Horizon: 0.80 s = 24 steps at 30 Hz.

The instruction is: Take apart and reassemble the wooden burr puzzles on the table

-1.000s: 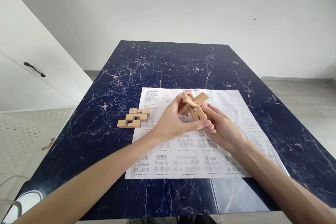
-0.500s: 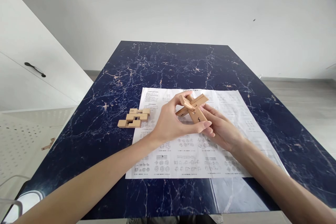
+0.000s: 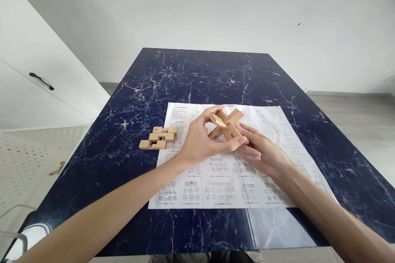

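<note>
A partly interlocked wooden burr puzzle [image 3: 230, 129] is held above the printed sheet, its notched bars crossing and dark marks on some faces. My left hand [image 3: 205, 135] is closed around its left side, with the thumb along the near bar and fingers at the far end. On the right, my right hand [image 3: 261, 148] grips the lower right of the puzzle, its fingertips partly hidden behind the wood. Several loose notched wooden bars [image 3: 158, 137] lie in a staggered group left of the hands, overlapping the sheet's left edge.
The white instruction sheet [image 3: 191, 201] with small diagrams lies on the dark blue marbled table [image 3: 197, 76]. White cabinets with a black handle [image 3: 41, 81] stand at the left. Beyond the table's left edge a wooden piece [image 3: 57, 169] rests on a perforated white surface.
The near marked bar sits closer in among the crossing bars, and another marked face now shows on the left. My right hand has shifted slightly to the right.
</note>
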Each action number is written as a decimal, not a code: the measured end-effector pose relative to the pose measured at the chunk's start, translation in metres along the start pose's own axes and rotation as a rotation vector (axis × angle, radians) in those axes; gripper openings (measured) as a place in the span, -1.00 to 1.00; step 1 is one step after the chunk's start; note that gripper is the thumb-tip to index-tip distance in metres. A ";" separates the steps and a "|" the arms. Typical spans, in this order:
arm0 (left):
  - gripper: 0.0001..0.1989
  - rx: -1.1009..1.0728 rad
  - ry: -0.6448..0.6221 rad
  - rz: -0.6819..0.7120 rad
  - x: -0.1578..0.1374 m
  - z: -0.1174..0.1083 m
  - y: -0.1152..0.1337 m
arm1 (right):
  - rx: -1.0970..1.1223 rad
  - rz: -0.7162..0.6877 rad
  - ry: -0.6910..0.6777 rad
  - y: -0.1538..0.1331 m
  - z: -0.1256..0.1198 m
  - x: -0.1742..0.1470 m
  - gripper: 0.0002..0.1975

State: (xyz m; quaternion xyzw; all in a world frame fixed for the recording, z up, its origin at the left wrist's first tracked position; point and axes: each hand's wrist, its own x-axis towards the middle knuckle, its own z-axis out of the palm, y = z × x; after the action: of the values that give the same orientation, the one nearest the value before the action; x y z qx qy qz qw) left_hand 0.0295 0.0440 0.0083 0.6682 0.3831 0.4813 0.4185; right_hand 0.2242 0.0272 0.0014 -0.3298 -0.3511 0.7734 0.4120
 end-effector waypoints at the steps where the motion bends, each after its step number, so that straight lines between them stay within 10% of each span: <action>1: -0.28 -0.003 -0.005 0.002 0.000 0.000 0.000 | 0.008 0.000 0.002 0.000 0.000 0.000 -0.69; 12: -0.24 -0.008 -0.066 0.034 0.000 0.001 -0.006 | 0.011 -0.050 0.041 -0.006 0.000 0.001 -0.58; 24: -0.33 0.073 -0.086 -0.073 0.004 0.000 -0.009 | -0.230 -0.505 0.608 -0.029 -0.040 0.011 -0.74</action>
State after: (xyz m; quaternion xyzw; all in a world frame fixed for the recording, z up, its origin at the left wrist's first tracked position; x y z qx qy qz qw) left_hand 0.0298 0.0505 0.0008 0.6887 0.4062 0.4222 0.4270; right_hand 0.2634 0.0604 0.0011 -0.4907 -0.3676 0.4708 0.6343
